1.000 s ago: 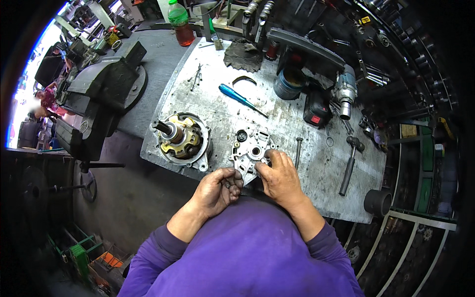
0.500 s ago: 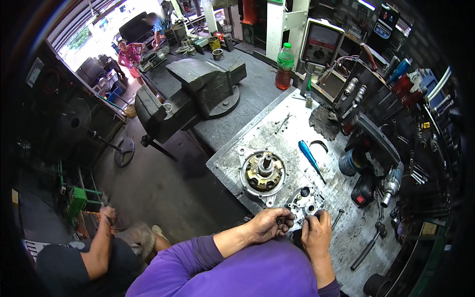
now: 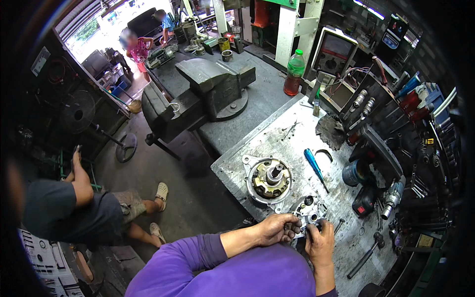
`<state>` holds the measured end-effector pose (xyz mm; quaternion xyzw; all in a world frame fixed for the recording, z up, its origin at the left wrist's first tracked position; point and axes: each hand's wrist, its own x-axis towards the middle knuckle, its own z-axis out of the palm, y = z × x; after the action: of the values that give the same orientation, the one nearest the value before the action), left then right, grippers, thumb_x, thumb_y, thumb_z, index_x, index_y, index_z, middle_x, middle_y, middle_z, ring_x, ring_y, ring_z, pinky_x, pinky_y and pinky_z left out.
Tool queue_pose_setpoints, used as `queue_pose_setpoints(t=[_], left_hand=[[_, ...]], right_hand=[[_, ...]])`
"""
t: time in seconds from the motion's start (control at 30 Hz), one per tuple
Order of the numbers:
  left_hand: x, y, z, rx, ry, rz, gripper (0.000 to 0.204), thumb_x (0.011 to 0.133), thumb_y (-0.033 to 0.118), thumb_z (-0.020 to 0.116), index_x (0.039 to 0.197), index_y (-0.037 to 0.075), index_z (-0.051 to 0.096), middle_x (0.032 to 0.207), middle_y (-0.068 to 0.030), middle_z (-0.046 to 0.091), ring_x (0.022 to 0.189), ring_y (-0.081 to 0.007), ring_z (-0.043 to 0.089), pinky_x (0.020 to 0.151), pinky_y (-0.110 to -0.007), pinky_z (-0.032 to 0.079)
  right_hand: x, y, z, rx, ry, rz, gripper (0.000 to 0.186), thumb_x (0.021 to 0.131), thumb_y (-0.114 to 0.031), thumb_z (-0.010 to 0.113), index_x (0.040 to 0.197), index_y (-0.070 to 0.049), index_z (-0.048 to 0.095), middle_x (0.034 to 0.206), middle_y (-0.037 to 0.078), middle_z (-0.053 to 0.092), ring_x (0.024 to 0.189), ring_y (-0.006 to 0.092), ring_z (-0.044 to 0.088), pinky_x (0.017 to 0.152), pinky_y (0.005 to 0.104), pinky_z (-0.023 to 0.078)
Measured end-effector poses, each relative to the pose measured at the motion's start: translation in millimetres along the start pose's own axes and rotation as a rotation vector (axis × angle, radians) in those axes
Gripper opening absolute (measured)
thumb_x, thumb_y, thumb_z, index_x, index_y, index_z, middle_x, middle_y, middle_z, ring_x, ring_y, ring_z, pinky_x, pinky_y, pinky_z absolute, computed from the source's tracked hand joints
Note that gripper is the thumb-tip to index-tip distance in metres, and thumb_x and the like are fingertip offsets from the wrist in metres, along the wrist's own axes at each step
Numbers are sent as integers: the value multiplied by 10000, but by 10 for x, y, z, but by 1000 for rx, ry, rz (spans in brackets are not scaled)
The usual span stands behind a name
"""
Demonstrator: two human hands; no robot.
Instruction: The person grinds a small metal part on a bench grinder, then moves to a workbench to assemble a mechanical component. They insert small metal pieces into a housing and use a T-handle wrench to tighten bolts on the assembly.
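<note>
My left hand (image 3: 280, 228) is curled beside the left edge of an aluminium housing plate (image 3: 304, 208) with round bores; what its fingers hold is hidden. My right hand (image 3: 319, 240) grips the plate's near right edge, thumb and fingers bent onto it. Just beyond, a flanged round assembly (image 3: 263, 180) with an upright shaft lies on the scuffed metal worktop (image 3: 232, 171). A blue-handled screwdriver (image 3: 311, 162) and a long bolt (image 3: 339, 224) lie around them.
A large vise (image 3: 205, 89), green-capped bottle (image 3: 294, 74), drill (image 3: 391, 198), hammer (image 3: 366, 255) and tool rack (image 3: 420, 133) surround me. A co-worker (image 3: 89, 208) in dark shirt walks at left near a fan (image 3: 77, 113); two people (image 3: 139, 49) (image 3: 166, 27) are by the doorway.
My view has swung left toward the vise and doorway, shifting the bench rightward. The co-worker at lower left has moved farther into view. My hands stay at the plate.
</note>
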<state>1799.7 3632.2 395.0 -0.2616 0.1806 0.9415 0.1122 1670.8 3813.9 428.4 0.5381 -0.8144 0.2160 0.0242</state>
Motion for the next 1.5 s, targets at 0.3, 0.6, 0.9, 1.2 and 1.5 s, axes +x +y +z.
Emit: queue_pose_setpoints(t=[0.3, 0.6, 0.9, 1.2, 1.5], left_hand=[[0, 11, -1, -18, -20, -2, 241, 1081, 265, 553, 1106, 63, 683, 918, -54, 730, 730, -142, 666, 671, -289, 566], [-23, 30, 27, -13, -22, -12, 234, 1083, 248, 549, 1105, 58, 684, 946, -53, 713, 781, -136, 679, 688, -268, 574], [-48, 5, 8, -45, -60, 26, 249, 1087, 253, 542, 1108, 52, 687, 951, -58, 727, 781, -145, 697, 691, -275, 589], [-142, -42, -19, -69, 27, 10, 252, 1073, 245, 552, 1103, 40, 696, 974, -90, 720, 809, -189, 689, 736, -334, 591], [-181, -49, 5, -58, 26, 11, 258, 1050, 265, 570, 1093, 41, 690, 965, -102, 730, 806, -214, 703, 729, -343, 585]], right_hand=[[30, 66, -18, 39, -13, -7, 292, 763, -116, 843, 1015, -80, 700, 1153, 196, 580, 1075, 417, 578, 935, 514, 487], [41, 51, -5, 22, -9, -47, 265, 790, -159, 828, 973, -46, 674, 1149, 195, 597, 1087, 412, 591, 942, 531, 486], [74, 51, -21, 30, 0, -68, 253, 790, -142, 821, 963, -38, 668, 1155, 207, 601, 1121, 421, 586, 959, 522, 483], [57, 80, -20, -9, 22, -83, 238, 781, -120, 810, 965, -49, 676, 1130, 168, 620, 1133, 384, 604, 963, 500, 495], [49, 81, -27, 10, 23, -76, 232, 781, -126, 802, 984, -59, 712, 1131, 170, 619, 1142, 376, 605, 985, 488, 497]])
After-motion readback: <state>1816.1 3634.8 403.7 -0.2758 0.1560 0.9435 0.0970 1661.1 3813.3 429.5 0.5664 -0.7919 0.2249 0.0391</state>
